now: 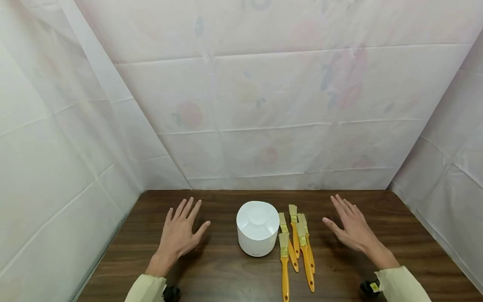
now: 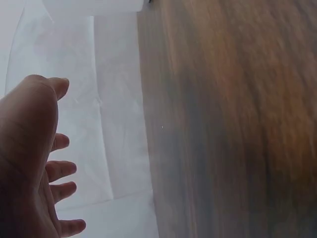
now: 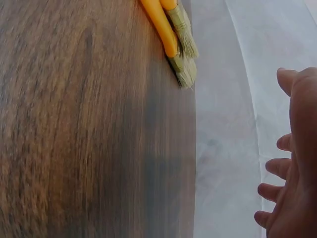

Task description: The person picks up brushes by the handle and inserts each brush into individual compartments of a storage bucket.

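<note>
A white round container (image 1: 258,230) stands upright on the dark wood-grain table (image 1: 215,272), its flat base presumably keeping it steady; whether its dished top is a lid, I cannot tell. Just to its right lie five flat paintbrushes (image 1: 303,241) with yellow handles, some overlapping, the nearest so close to the container that contact is hard to judge. Their bristles point away from the person and the handles toward, which would put the handles within easy reach. The left hand (image 1: 179,235) is well to the container's left, fingers and thumb spread; the right hand (image 1: 352,230) is to its right, beyond the brushes, fingers extended and thumb apart. Neither has hold of anything; both appear raised over the tabletop, probably so that nothing is blocked from view. Behind the container hangs a pale fruit-print cloth (image 1: 271,92).
</note>
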